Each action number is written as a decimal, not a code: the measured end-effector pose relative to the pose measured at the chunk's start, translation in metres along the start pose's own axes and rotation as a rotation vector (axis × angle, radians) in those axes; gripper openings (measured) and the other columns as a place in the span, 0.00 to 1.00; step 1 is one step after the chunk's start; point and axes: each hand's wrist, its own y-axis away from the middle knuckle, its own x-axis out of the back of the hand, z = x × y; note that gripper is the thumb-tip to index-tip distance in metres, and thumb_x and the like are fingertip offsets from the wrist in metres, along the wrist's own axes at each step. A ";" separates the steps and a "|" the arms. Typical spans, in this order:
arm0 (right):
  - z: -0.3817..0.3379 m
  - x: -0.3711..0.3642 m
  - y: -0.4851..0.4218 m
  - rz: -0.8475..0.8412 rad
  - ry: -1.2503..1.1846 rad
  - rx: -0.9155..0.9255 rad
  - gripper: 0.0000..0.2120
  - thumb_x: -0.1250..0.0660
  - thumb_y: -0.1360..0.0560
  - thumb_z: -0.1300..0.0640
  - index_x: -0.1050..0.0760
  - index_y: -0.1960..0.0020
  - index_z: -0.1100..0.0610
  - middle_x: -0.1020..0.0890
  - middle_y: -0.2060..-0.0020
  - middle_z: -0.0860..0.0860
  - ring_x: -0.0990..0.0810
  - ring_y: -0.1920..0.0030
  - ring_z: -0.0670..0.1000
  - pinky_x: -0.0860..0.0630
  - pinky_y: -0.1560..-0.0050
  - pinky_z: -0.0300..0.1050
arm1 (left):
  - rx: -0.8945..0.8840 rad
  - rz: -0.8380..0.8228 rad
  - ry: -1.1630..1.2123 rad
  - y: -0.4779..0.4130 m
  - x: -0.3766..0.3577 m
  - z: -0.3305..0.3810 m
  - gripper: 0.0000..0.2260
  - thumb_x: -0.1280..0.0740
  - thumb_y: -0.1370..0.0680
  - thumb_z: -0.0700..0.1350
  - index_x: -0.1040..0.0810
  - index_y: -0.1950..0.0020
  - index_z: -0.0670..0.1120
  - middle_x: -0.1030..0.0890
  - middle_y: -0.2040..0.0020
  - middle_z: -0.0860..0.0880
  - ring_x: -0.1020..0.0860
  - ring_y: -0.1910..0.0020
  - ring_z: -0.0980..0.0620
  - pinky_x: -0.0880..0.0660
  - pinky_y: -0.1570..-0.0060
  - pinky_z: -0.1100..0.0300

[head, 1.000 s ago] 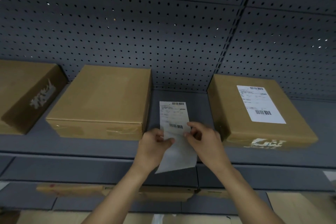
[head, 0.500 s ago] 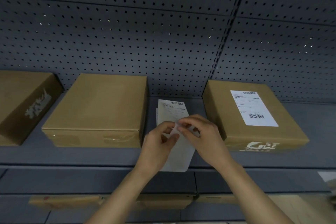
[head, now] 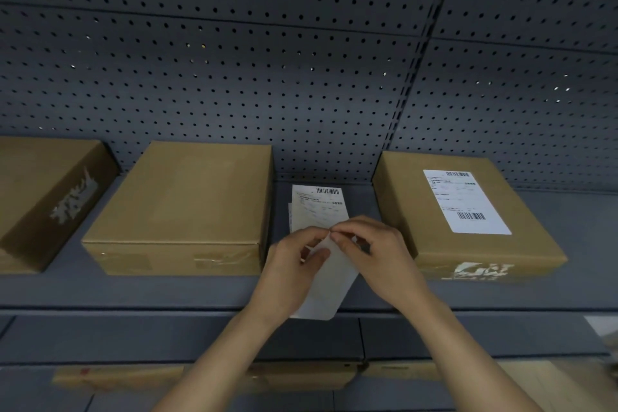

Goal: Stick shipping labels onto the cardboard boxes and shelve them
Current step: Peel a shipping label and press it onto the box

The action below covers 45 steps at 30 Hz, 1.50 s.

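I hold a white shipping label (head: 319, 204) upright in front of the gap between two cardboard boxes on the grey shelf (head: 167, 291). My left hand (head: 291, 264) and my right hand (head: 374, 251) both pinch it near its middle, fingertips touching. A blank white backing sheet (head: 331, 291) hangs down below my hands. The middle box (head: 187, 201) to the left has a bare top. The right box (head: 461, 211) carries a stuck label (head: 465, 201) with barcodes on its top.
A third cardboard box (head: 43, 197) stands at the far left of the shelf. Dark perforated panels (head: 234, 60) form the back wall. Below the shelf edge, more cardboard boxes (head: 301, 375) lie on a lower level.
My hands have come together on the label, fingertips now meeting at its middle. The label and backing have shifted slightly, and the view has tilted upward a little.
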 end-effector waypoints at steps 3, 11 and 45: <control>-0.001 0.001 0.000 -0.008 0.027 0.022 0.05 0.32 0.21 0.59 0.18 0.49 0.55 0.20 0.56 0.43 0.21 0.54 0.40 0.31 0.55 0.29 | 0.004 -0.006 0.000 0.000 0.000 0.000 0.11 0.33 0.22 0.35 0.17 0.45 0.49 0.19 0.58 0.63 0.25 0.62 0.68 0.33 0.60 0.75; -0.002 -0.002 0.001 0.050 0.104 -0.003 0.04 0.33 0.22 0.58 0.20 0.50 0.56 0.23 0.59 0.36 0.24 0.59 0.35 0.32 0.58 0.27 | 0.063 -0.017 -0.013 0.002 -0.002 -0.002 0.10 0.32 0.21 0.41 0.18 0.43 0.52 0.17 0.55 0.59 0.22 0.58 0.64 0.27 0.58 0.68; -0.034 0.063 -0.092 0.310 -0.323 -0.528 0.12 0.36 0.22 0.55 0.22 0.56 0.64 0.23 0.65 0.51 0.25 0.63 0.51 0.29 0.61 0.43 | 0.261 0.069 -0.203 0.004 0.005 -0.031 0.17 0.32 0.24 0.42 0.34 0.71 0.45 0.34 0.74 0.53 0.35 0.75 0.58 0.37 0.73 0.68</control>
